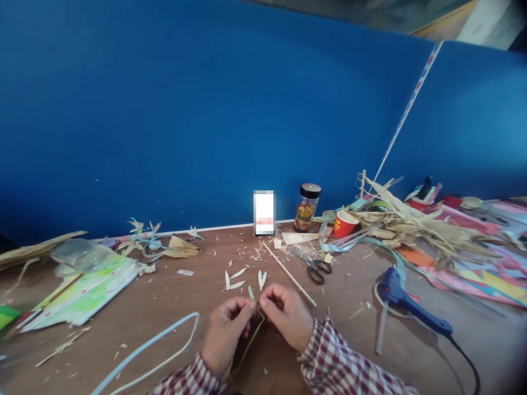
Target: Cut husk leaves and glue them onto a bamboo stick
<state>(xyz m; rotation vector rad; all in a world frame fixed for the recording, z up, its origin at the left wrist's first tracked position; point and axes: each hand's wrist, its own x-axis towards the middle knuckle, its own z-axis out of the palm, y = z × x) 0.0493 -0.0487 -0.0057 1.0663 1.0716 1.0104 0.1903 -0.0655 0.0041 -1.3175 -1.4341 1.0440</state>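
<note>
Close together at the table's near middle, both hands have their fingertips pinched and nearly touching. My left hand (226, 337) is closed on a small pale strip (251, 293) that sticks up above the thumb and forefinger. My right hand (287, 317) pinches a thin yellow-green strand (252, 339), which trails down between the wrists. Where strip and strand meet is hidden by the fingers. Just beyond lie cut white petal-shaped pieces (234, 280) and a joined pair of similar petals (262, 280). A thin stick (290, 275) lies past the right hand.
Black-handled scissors (318, 271) rest among scraps, near a lidded jar (305, 211) and a red paper cup (345, 224). A blue glue gun (411, 303) with its cord lies right, below piled dry husks (411, 216). Left are a pale blue band (144, 340) and painted paper (93, 288).
</note>
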